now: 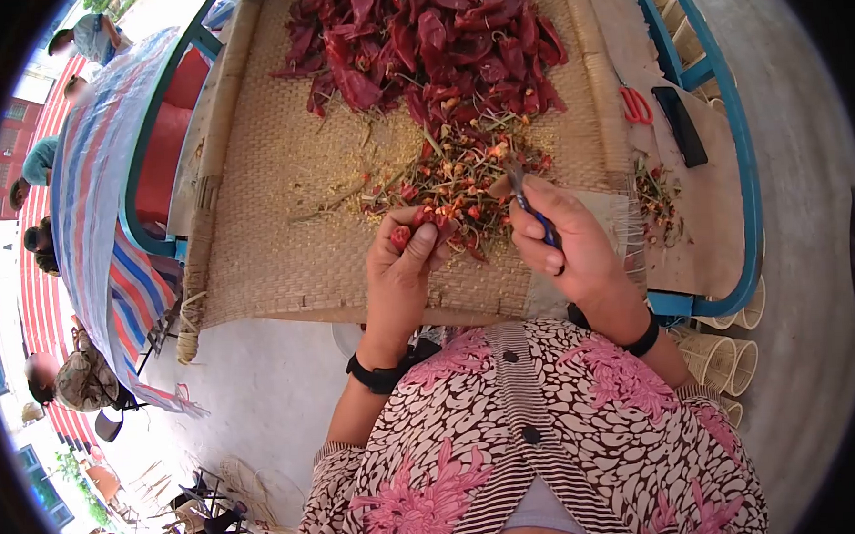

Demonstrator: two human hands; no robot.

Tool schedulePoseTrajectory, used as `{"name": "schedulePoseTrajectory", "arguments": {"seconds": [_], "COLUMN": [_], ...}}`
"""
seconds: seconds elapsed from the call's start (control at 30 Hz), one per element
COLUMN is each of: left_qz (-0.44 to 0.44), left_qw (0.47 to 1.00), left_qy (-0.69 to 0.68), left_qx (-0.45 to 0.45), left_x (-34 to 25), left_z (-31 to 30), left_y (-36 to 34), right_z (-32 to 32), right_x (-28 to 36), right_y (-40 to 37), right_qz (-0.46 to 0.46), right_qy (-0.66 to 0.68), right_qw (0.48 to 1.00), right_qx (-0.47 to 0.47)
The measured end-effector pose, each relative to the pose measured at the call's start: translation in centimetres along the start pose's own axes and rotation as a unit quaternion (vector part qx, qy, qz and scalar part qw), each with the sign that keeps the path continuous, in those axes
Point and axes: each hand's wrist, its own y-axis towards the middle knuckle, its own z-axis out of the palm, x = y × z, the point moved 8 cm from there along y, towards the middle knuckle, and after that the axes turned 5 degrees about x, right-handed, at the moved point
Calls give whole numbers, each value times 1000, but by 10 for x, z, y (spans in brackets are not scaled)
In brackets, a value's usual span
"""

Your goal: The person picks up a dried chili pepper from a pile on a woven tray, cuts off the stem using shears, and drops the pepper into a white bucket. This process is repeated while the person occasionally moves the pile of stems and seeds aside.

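My left hand [405, 254] is closed on a dried red chili pepper [400, 237], held low over the woven tray [255, 246]. To its right, my right hand [565, 237] grips a pair of small scissors [534, 208] with dark blue handles, their blades pointing up and away from me. Beyond both hands lies a loose heap of cut chili stems and tops [476, 169] with yellow seeds scattered around it. A large pile of dark red dried chilies [418, 48] covers the far end of the tray.
Right of the tray, red-handled scissors [636, 105] and a black phone-like object [679, 125] rest on a brown board with more stem scraps [657, 198]. A blue metal frame [749, 157] borders it. Several people sit at left beside a striped tarp [107, 128]. Baskets [723, 359] stand at lower right.
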Motion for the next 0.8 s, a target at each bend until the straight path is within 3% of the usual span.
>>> {"name": "schedulePoseTrajectory", "arguments": {"seconds": [0.17, 0.27, 0.37, 0.5, 0.57, 0.8], "left_qz": [-31, -43, -21, 52, 72, 184], "left_qw": [999, 996, 961, 859, 765, 557], "left_qy": [-26, 62, 276, 499, 636, 805], "left_qx": [26, 38, 19, -97, -74, 85], "left_x": [-12, -30, -63, -129, -143, -100], "left_z": [15, 15, -4, -22, -28, -27], "left_y": [-3, -7, 3, 37, 72, 173], "right_z": [0, -8, -17, -19, -14, -3], "right_x": [-15, -28, -45, -50, -49, -48], "right_y": [3, 2, 3, 2, 2, -2], "right_qz": [81, 127, 183, 195, 195, 188], "right_qy": [96, 178, 254, 258, 248, 220], "right_qw": [992, 975, 949, 945, 948, 957], "right_qx": [-15, -40, -27, -43, -36, -3]}}
